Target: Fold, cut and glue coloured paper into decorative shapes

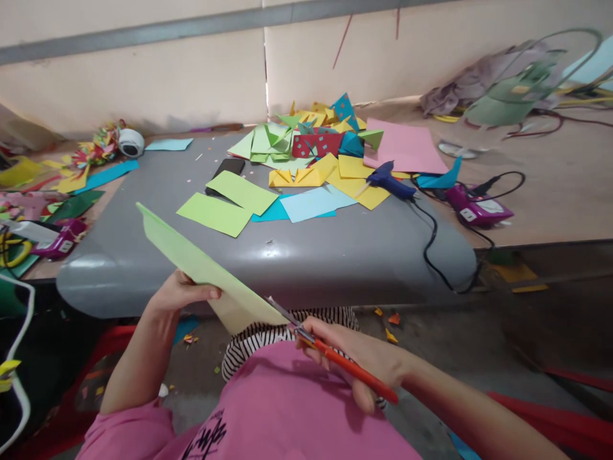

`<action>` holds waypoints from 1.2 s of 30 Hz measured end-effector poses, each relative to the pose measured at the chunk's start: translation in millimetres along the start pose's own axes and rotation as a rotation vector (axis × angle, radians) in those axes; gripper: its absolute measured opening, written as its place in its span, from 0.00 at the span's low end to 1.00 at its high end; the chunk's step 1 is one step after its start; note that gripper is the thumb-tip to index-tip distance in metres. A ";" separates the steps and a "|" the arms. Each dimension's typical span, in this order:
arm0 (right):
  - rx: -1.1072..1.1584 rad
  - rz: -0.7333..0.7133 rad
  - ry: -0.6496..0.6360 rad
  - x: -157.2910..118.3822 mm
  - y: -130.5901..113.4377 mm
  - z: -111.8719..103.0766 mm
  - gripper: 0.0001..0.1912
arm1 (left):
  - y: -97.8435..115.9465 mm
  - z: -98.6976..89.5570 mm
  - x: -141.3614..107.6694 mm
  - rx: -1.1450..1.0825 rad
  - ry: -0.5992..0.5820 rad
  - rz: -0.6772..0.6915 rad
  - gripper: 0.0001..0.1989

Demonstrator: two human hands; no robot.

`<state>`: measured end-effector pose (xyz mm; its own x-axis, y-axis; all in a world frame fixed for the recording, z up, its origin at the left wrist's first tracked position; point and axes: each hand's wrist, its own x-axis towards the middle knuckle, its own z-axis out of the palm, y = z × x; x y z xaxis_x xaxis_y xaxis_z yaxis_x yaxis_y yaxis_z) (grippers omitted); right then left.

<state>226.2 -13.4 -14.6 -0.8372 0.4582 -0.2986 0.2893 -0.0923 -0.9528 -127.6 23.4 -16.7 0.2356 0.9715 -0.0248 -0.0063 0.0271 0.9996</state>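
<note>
My left grip (pixel 194 291) pinches a long, creased, light-green paper sheet (pixel 211 268) above my lap; my right grip (pixel 347 354) wraps the orange-handled metal scissors (pixel 335 361), blades at the sheet's near end.

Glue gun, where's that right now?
The blue glue gun lies on the gray mat, right of center, its nozzle over yellow paper.

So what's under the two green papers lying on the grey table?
A flat black thing pokes out from under the green papers. The papers cover its middle, so I can't see that part, or whether anything else is hidden there.
</note>
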 end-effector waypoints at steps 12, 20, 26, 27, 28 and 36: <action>-0.042 -0.017 0.066 -4.1 7.0 4.8 0.27 | -7.1 -1.8 -3.8 0.074 -0.007 0.019 0.15; -0.042 -0.003 0.082 -5.9 15.5 4.0 0.30 | 4.0 2.3 -2.5 0.108 -0.063 0.087 0.13; -0.047 0.058 -0.001 -7.0 8.0 2.7 0.34 | 10.4 0.2 -3.5 0.148 -0.144 -0.037 0.11; -0.053 0.062 -0.006 -6.4 6.1 2.6 0.34 | 9.0 -1.6 -3.8 0.157 -0.158 -0.069 0.11; -0.061 0.065 -0.012 -5.7 4.8 2.6 0.34 | 7.1 -3.3 -4.2 0.161 -0.172 -0.098 0.11; -0.098 0.046 0.003 -3.4 13.0 1.9 0.38 | 3.0 3.1 -11.9 0.138 -0.120 -0.153 0.14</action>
<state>232.0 -17.9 -26.0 -0.8206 0.4581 -0.3416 0.3716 -0.0264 -0.9280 -127.4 11.2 -13.3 0.3370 0.9236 -0.1826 0.1693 0.1314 0.9768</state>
